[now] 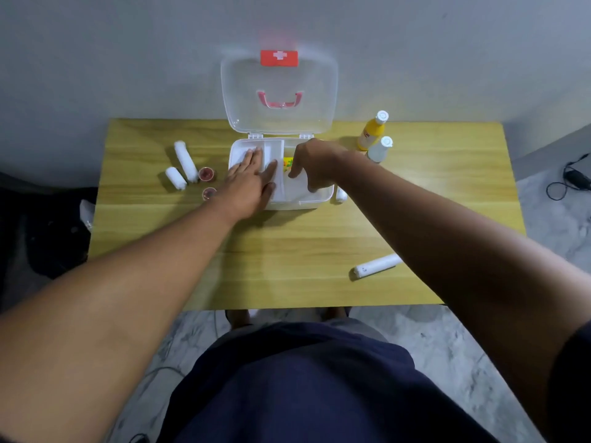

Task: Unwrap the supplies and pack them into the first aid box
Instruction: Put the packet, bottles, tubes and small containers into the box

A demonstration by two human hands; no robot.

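Your arms meet mid-frame: left hand (249,183) lies flat, fingers straight, steadying the box (300,204); right hand (316,161) curls inside, grasp unclear. Press evenly.

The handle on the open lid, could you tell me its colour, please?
The handle is pink, seen best in the head view.

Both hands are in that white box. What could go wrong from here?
1. The right hand reaches in with its forearm close to the upright yellow bottle and white bottle; a sideways move might tip them.
2. The wrapped roll near the front of the table lies under that arm and could roll off if brushed.
3. The open lid stands upright behind the box; a jolt might drop it on the left hand.
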